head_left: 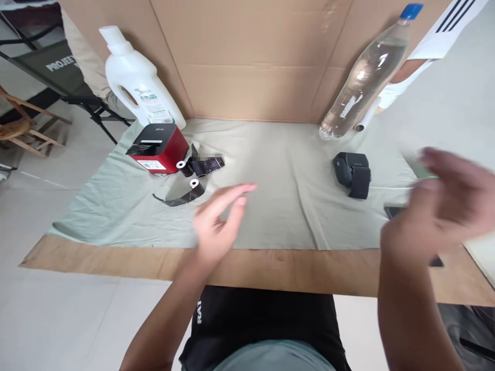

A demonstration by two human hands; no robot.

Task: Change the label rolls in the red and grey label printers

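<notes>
My left hand (218, 221) hovers above the cloth near the table's front edge. Its fingers point forward and right, the thumb apart from them, and nothing shows between them. Just left of it lies a dark strip (185, 197) unrolled from a small white-cored roll. Behind that, another dark roll with a loose strip (207, 166) rests against a red and black box-shaped device (160, 149). My right hand (436, 216) is raised over the table's right side, its fingers smeared by motion. A dark grey device with a black strip (351, 174) sits on the cloth to its left.
A white jug (141, 85) leans at the back left, a clear bottle with a blue cap (367, 77) at the back right. Cardboard (247, 67) stands behind the cloth. A dark flat object (392, 211) lies partly under my right hand. Another person's sleeve (444, 31) shows beyond.
</notes>
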